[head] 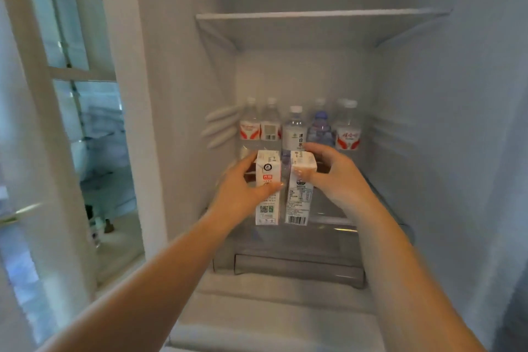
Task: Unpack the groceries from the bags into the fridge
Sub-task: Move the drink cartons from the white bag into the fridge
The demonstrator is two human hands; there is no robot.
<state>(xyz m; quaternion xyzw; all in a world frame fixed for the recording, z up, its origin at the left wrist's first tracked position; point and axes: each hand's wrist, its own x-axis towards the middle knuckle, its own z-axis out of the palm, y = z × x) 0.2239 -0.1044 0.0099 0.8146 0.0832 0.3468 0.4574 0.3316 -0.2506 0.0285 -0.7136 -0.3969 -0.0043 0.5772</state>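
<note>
Both bare forearms reach forward into the open fridge (177, 94), and each hand holds a small white carton upright over the glass shelf (337, 220). The left hand (243, 183) grips the left carton (267, 188) from its left side, thumb curled across the front just under the red label and fingers wrapped round the far side. The right hand (334, 171) grips the right carton (298, 188) near its top, thumb on the front face and fingers curled over the top edge. The two cartons stand side by side, close together with a narrow gap; whether their bases rest on the glass shelf or hang just above it is hard to tell from this angle.

Below the glass shelf, nearer the camera, sits a clear drawer (297, 266). Behind the cartons, at the back of the glass shelf, a row of water bottles (294, 128) stands upright: two with red-and-white labels at the left, one with a white label and a blue-tinted one in the middle, another red-labelled one at the right. Above the glass shelf, a higher white shelf (320, 16) spans the compartment.
</note>
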